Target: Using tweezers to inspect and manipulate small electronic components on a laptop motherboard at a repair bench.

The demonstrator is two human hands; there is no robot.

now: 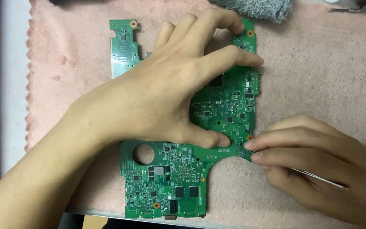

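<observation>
A green circuit board (178,178) with many small black chips lies flat on a pink cloth. My left hand (166,89) is spread over the board's middle, fingers reaching its far right corner and thumb pressed near its right notch. My right hand (314,165) comes in from the right and pinches a thin metal tool (314,176), whose tip touches the board's edge just beside my left thumb.
The pink cloth (318,72) covers most of the table. A grey fuzzy cloth (255,7) lies at the top edge. A thin metal tool (356,10) rests at the top right. A pale table strip (13,85) runs down the left side.
</observation>
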